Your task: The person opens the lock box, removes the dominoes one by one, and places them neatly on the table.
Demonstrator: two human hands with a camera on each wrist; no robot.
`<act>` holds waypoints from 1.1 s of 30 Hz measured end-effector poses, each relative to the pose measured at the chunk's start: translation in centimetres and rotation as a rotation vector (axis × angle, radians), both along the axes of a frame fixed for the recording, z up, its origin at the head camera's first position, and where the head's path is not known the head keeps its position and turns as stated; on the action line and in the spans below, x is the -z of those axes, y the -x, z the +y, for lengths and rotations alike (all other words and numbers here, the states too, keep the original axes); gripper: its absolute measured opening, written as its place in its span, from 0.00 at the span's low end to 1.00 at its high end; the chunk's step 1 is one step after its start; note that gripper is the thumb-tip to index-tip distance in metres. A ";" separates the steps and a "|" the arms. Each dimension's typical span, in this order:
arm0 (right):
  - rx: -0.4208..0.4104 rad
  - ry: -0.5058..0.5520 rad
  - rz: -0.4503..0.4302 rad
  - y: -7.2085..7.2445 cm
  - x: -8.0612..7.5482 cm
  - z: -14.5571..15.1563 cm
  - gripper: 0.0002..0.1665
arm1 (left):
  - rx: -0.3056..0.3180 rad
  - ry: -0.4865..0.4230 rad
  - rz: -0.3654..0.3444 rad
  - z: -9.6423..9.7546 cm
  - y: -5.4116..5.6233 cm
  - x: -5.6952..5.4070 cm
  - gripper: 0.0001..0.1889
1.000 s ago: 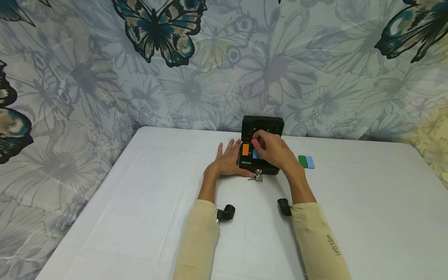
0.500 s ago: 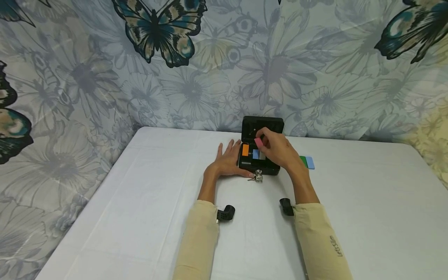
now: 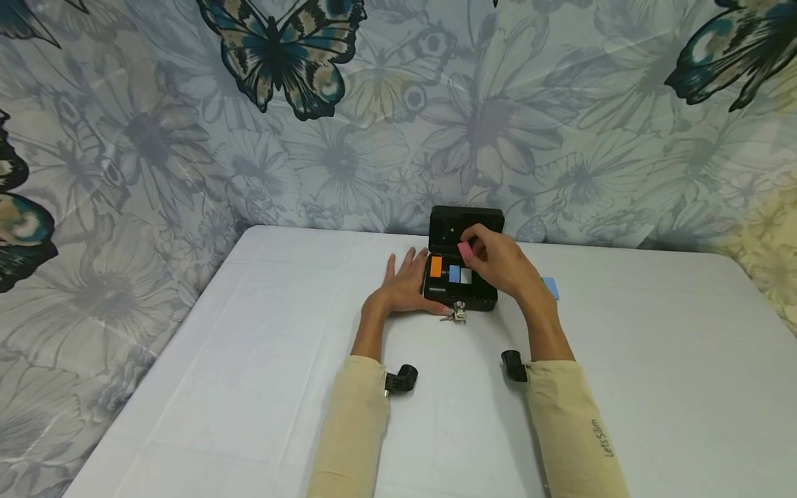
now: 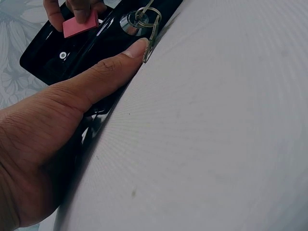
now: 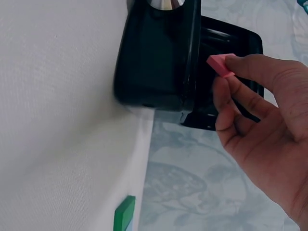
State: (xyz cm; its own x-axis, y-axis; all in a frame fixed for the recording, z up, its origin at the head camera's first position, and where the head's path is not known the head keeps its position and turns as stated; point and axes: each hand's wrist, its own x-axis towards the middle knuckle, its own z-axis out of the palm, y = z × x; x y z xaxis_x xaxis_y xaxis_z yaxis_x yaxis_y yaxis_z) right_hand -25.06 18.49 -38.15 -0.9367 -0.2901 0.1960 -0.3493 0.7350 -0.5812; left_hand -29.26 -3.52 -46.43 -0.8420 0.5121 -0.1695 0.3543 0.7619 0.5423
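A black lockbox stands at the table's far edge with its lid raised. Orange, blue and pale flat blocks lie inside it. My right hand pinches a pink block between thumb and fingers above the box's right part. In the right wrist view the block is held in front of the lid. My left hand rests at the box's left side, fingers spread; its thumb lies along the front, by the lock with keys.
Right of the box lie a green block and a light blue block, partly hidden by my right wrist in the head view. A white cloth covers the table. A patterned curtain hangs right behind it.
My right hand has drawn slightly right with the pink block, uncovering the blue and pale blocks in the box; its wrist now hides the green block. The left hand has stayed still.
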 end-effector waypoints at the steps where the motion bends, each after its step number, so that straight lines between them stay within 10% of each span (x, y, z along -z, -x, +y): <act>1: 0.002 0.001 -0.004 0.0 0.0 0.0 0.17 | -0.002 -0.006 0.001 0.0 0.0 0.0 0.73; 33: 0.016 0.038 -0.040 -0.9 -1.4 2.6 0.18 | -0.001 -0.015 -0.003 0.0 -0.7 -0.7 0.71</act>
State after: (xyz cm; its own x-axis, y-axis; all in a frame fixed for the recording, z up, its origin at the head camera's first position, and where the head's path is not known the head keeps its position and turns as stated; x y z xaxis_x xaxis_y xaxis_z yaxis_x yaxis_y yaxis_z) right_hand -24.14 21.06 -36.79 -0.9484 -0.2683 0.1689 -0.3137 0.7173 -0.6221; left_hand -28.55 -3.57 -45.70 -0.8418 0.5142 -0.1645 0.3519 0.7537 0.5551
